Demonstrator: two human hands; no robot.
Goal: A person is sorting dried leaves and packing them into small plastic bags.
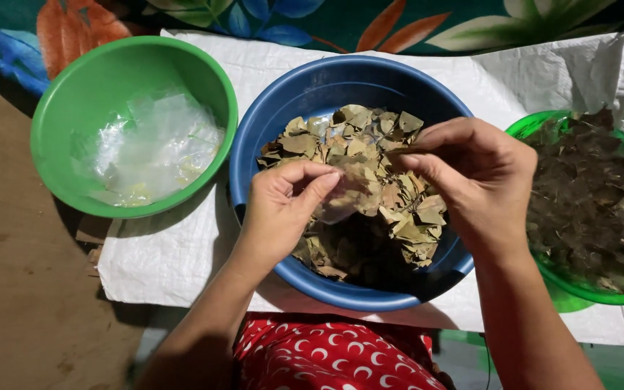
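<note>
1. One white sack lies under three bowls.
2. The blue bowl holds tan leaf pieces; one green bowl holds clear film scraps; another holds dark leaves.
3. Two hands work over the blue bowl, seemingly peeling film from a leaf.
4. The left hand pinches a clear film; the right hand pinches a leaf. Separating them likely calls for a gentle pull apart.

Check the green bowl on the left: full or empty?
Partly filled. The green bowl holds a loose pile of clear plastic pieces over its bottom, with bare green wall above them. No leaves in it.
</note>
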